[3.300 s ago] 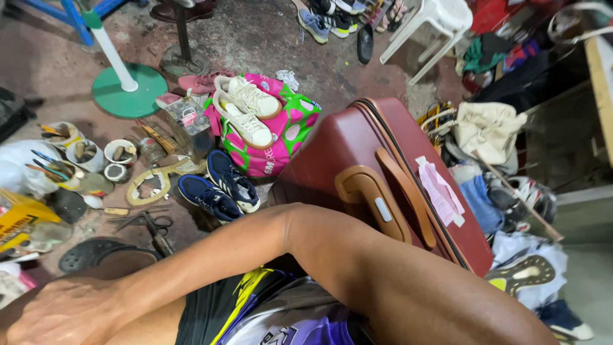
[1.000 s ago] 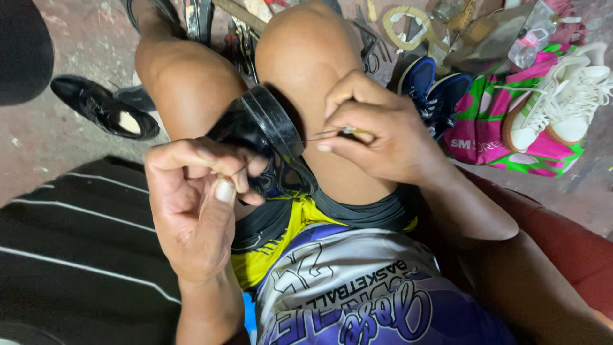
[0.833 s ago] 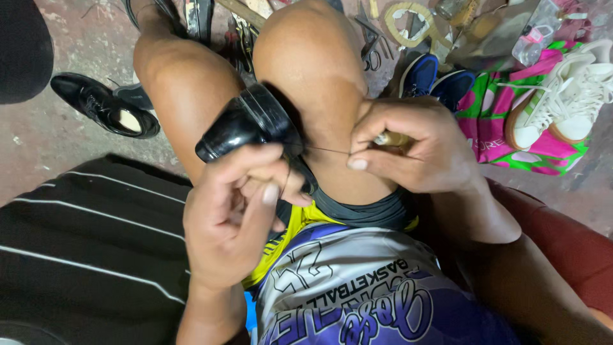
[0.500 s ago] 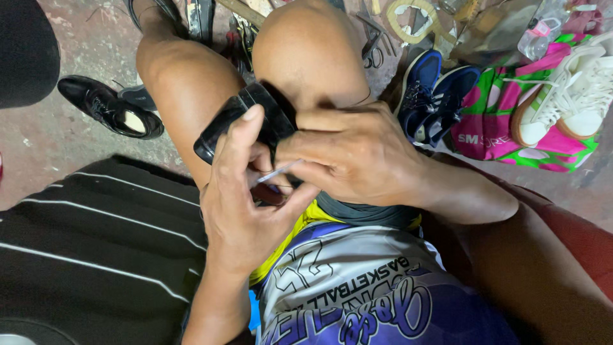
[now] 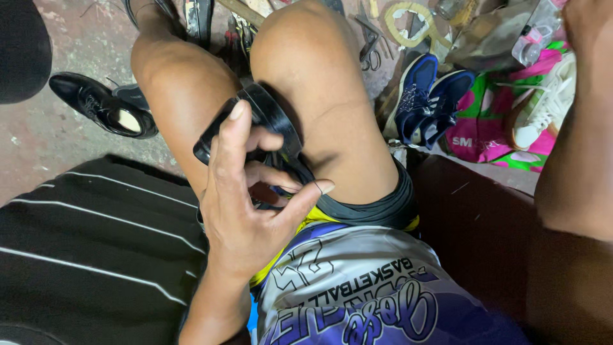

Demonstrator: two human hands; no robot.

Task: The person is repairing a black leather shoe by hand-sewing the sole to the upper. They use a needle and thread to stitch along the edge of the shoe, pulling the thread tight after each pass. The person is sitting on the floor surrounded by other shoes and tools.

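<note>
— Between the two bare knees, what was lying there, and which way did it go?

— A black dress shoe (image 5: pixel 255 121) was wedged there, against the inner side of the right thigh (image 5: pixel 332 115). Its long axis ran on a slant, from lower left near the left thigh (image 5: pixel 179 96) up toward the right knee. The glossy end pointed up and right, away from the body.

— Which hand was nearer to it?

— The left hand (image 5: pixel 246 204), clearly. It lay directly on the shoe from the near side, so the shoe was just ahead of the palm. The fingers were half curled, not a full fist: the forefinger stretched along the upper edge of the shoe and the others bent into its opening. The thumb (image 5: pixel 306 195) pointed to the right, touching the dark hem of the shorts (image 5: pixel 377 211).

— And the right hand?

— Only the right forearm (image 5: pixel 575 160) showed, at the right edge, lifted and well apart from the shoe. The hand itself was out of the picture, so I cannot tell if it held something.

— Was a thread there?

— A thin dark line seemed to cross the thumb tip, but it was too small to be sure.

— Other things around?

— A second black shoe (image 5: pixel 105 105) lay on the floor near the left edge, and a pair of blue sneakers (image 5: pixel 428 96) beyond the right knee.
</note>
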